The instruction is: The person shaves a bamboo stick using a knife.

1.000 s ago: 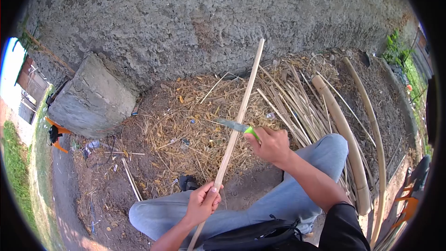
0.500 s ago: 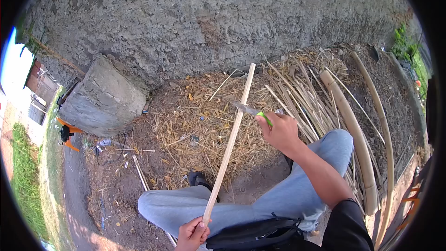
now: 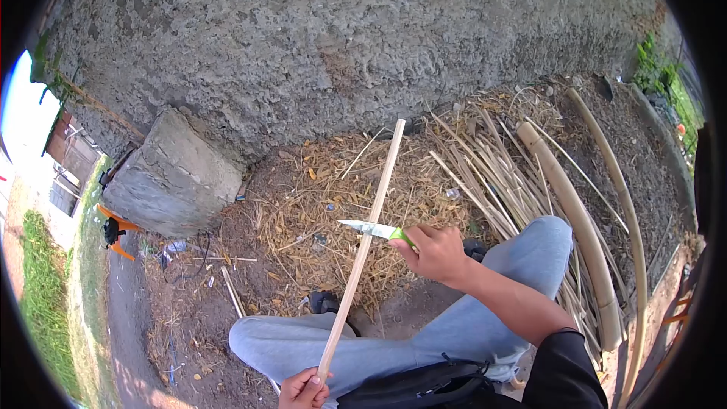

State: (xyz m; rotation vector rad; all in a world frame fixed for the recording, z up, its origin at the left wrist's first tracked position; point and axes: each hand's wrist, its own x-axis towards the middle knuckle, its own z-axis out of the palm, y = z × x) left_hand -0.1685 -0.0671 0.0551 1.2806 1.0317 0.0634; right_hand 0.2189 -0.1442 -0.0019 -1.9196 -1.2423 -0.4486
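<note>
Daylight — soft, even across the wall point(image 3: 424, 23); sky point(image 3: 24, 110) at left overexposed to white; dappled sunlight on ground point(image 3: 148, 388), near left; fisheye bowing — black corners.

My strip point(image 3: 358, 261), pale, slim and straight, slants up and away from me; my green-handled knife point(image 3: 378, 229) points leftward, blade across the strip.

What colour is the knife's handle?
Bright green; the knife's handle shows in the head view, gripped by the right hand.
</note>
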